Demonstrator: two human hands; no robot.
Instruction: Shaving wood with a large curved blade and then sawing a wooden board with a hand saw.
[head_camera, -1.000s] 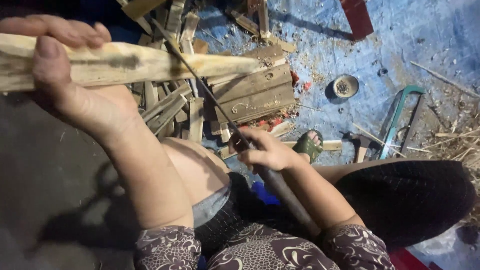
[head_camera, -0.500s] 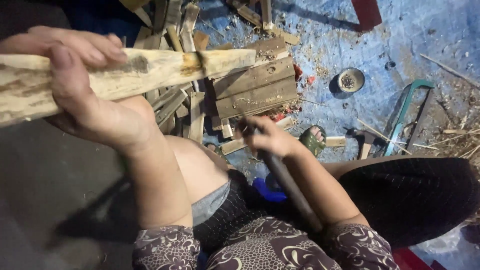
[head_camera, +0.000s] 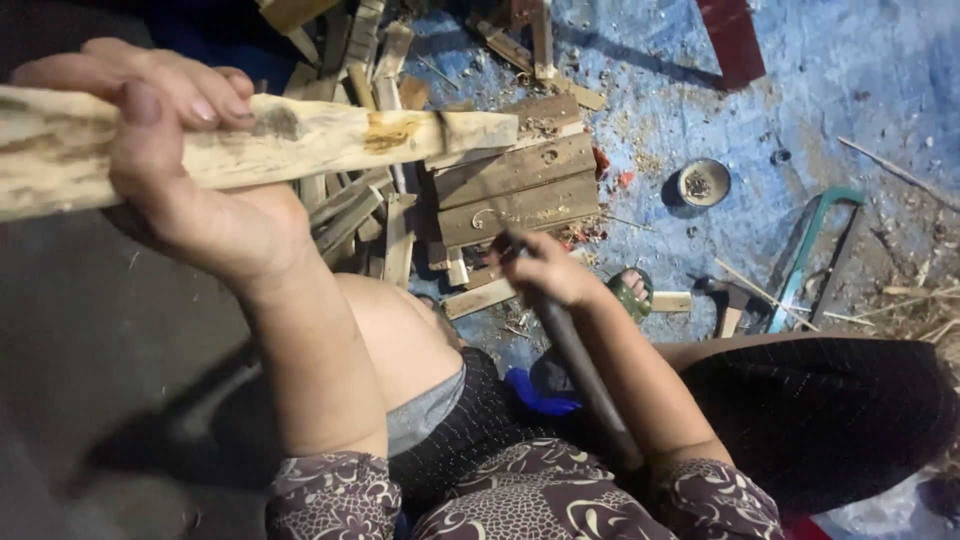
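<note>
My left hand (head_camera: 190, 190) grips a long pale wooden stick (head_camera: 330, 140) and holds it level across the upper left of the view. The stick's cut end points right, with a yellowish patch and a thin dark nick near its tip. My right hand (head_camera: 545, 270) is closed around a dark, long-handled cutting tool (head_camera: 585, 375), whose handle runs back along my forearm. The blade is barely visible edge-on, and I cannot tell whether it touches the stick. My knee sits between the two arms.
A pile of flat wood offcuts and slats (head_camera: 500, 185) lies on the blue floor below the stick. A small round tin (head_camera: 703, 183), a green-framed saw (head_camera: 815, 250) and a hammer (head_camera: 728, 300) lie to the right, amid chips and shavings.
The stick has moved down and slightly right in my left hand. My right hand with the tool has drawn back toward my body, away from the stick's end.
</note>
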